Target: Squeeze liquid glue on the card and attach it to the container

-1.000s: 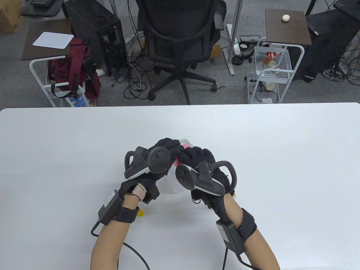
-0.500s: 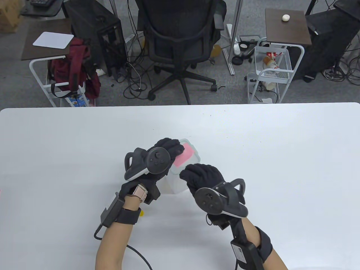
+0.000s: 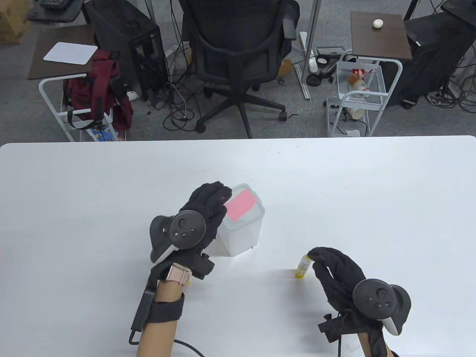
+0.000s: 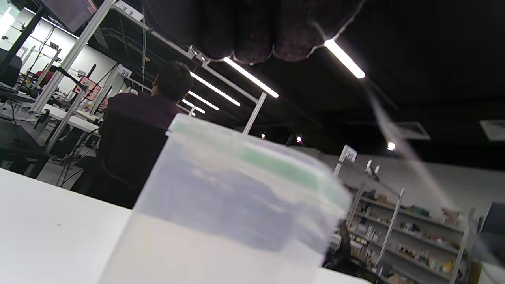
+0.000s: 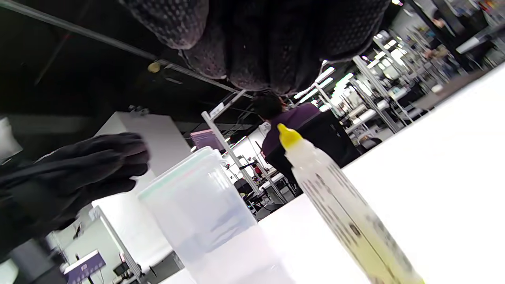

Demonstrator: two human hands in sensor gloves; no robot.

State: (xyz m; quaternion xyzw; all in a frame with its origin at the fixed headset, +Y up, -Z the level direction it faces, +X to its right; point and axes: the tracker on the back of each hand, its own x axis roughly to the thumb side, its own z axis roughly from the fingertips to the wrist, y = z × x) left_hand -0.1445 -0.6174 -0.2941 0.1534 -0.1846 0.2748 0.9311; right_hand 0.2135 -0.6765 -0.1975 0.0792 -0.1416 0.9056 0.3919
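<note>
- The right hand [image 3: 340,277] was nearest the table's front edge, at the right, its fingers curled down toward a small glue bottle [image 3: 302,266]; the fingertips met the bottle's upper end in the table view, but whether they pinched it or only touched it could not be told.
- The glue bottle stood on the white table [image 3: 372,208] — a clear tube with dark print, yellow at both ends — well apart from the container and to its right. In the right wrist view the yellow tip [image 5: 288,135] sat just below the gloved fingers [image 5: 252,47].
- The left hand [image 3: 206,212] lay farther in, left of centre, fingers straight and close together, held beside the container's left upper edge; contact could not be made out. It gripped nothing.
- The container [image 3: 241,227], a translucent plastic box with a pale green-rimmed lid, stood upright on the table near its middle. A pink card [image 3: 241,205] lay flat on the lid, set at a slant.
- From the left wrist view, the container [image 4: 232,209] filled the foreground, the glove's fingertips [image 4: 252,35] hanging above it.
- Beyond the table's far edge were a black office chair [image 3: 238,52], a red backpack [image 3: 100,89] on a white cart, and a wire trolley [image 3: 357,96] — all on grey carpet.
</note>
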